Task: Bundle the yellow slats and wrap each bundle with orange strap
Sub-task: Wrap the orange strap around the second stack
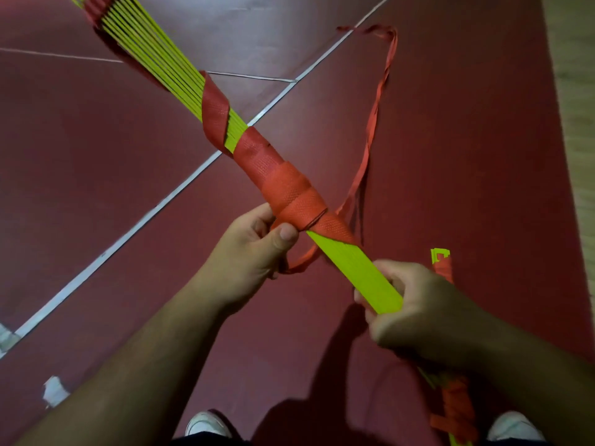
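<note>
A long bundle of yellow slats [354,265] runs diagonally from the upper left to the lower right, held above the floor. Orange strap [289,191] is wound in several turns round its middle, with another wrap at the far end [96,8]. My left hand [254,249] grips the bundle at the lower edge of the wraps, thumb pressed on the strap. My right hand [415,304] grips the bare yellow part nearer to me. A loose tail of strap [375,117] loops away to the right and back under the bundle.
Dark red floor [96,188] with white lines [180,191] lies below. A second wrapped yellow bundle [454,410] lies on the floor at the lower right, partly hidden by my right arm. My two white shoes [206,423] show at the bottom edge.
</note>
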### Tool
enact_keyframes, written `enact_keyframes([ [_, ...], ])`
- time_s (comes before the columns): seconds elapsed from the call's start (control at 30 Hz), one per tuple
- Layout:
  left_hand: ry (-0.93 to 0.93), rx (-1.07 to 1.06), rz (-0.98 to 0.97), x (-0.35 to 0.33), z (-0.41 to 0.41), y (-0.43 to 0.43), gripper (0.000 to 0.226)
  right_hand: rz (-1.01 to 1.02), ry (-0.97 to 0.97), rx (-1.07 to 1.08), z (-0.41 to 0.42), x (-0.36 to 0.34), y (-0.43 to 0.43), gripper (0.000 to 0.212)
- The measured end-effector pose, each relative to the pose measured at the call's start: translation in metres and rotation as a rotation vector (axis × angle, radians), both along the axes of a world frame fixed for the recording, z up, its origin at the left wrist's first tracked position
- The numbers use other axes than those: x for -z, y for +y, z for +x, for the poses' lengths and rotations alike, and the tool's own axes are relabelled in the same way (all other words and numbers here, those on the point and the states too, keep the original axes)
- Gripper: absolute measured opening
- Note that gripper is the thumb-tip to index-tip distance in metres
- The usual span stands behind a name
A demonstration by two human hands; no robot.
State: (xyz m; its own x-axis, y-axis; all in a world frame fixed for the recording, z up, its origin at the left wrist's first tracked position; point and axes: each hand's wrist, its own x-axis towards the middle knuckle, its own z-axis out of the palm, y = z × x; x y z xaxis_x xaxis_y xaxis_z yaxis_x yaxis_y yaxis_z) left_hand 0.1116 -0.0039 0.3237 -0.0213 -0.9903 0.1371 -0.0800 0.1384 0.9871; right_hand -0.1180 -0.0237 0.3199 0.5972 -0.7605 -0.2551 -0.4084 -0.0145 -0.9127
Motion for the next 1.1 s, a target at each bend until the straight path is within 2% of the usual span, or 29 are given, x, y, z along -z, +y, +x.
enact_keyframes([
  [0.07,0.102,0.109,0.027,0.002,-0.002,0.002,0.062,0.268,-0.119,-0.115,-0.002,0.003,0.005,0.039],
  [0.13,0.13,0.117,0.037,0.004,-0.004,0.001,0.063,0.474,-0.194,-0.209,-0.005,0.002,0.007,0.04],
  [0.2,0.12,0.011,0.02,0.004,-0.01,0.001,0.055,0.479,-0.155,-0.229,-0.006,0.003,0.003,0.043],
  [0.23,0.126,-0.064,0.02,0.004,-0.013,0.001,0.053,0.392,-0.102,-0.198,-0.005,0.005,0.0,0.045],
  [0.37,0.136,-0.387,0.048,0.001,-0.028,-0.001,0.038,-0.27,0.2,0.142,0.003,0.014,0.001,0.05],
  [0.47,0.214,-0.498,0.126,0.002,-0.035,-0.001,0.035,-0.488,0.358,0.279,0.012,0.019,0.008,0.055],
  [0.53,0.257,-0.452,0.167,0.002,-0.035,-0.001,0.032,-0.534,0.392,0.291,0.012,0.021,0.004,0.044],
  [0.6,0.177,-0.364,0.123,0.006,-0.027,-0.003,0.028,-0.468,0.33,0.258,0.01,0.017,-0.001,0.032],
  [0.67,0.115,-0.273,0.051,0.008,-0.014,-0.004,0.022,-0.295,0.224,0.211,0.008,0.005,-0.002,0.021],
  [0.77,0.091,-0.189,-0.003,0.01,0.0,-0.005,0.051,-0.011,0.029,0.163,0.004,-0.011,0.001,0.02],
  [0.87,0.089,-0.181,-0.027,0.012,0.002,-0.007,0.061,0.123,-0.079,0.112,0.002,-0.019,0.004,0.013],
  [0.97,0.193,-0.097,0.007,0.014,-0.002,-0.008,0.071,0.326,-0.189,0.013,-0.001,-0.022,0.012,0.006],
  [1.03,0.239,0.013,0.034,0.013,-0.007,-0.007,0.088,0.502,-0.263,-0.062,-0.006,-0.023,0.013,0.01],
  [1.1,0.285,0.051,0.028,0.012,-0.011,-0.004,0.104,0.635,-0.298,-0.13,-0.012,-0.025,0.01,0.024],
])
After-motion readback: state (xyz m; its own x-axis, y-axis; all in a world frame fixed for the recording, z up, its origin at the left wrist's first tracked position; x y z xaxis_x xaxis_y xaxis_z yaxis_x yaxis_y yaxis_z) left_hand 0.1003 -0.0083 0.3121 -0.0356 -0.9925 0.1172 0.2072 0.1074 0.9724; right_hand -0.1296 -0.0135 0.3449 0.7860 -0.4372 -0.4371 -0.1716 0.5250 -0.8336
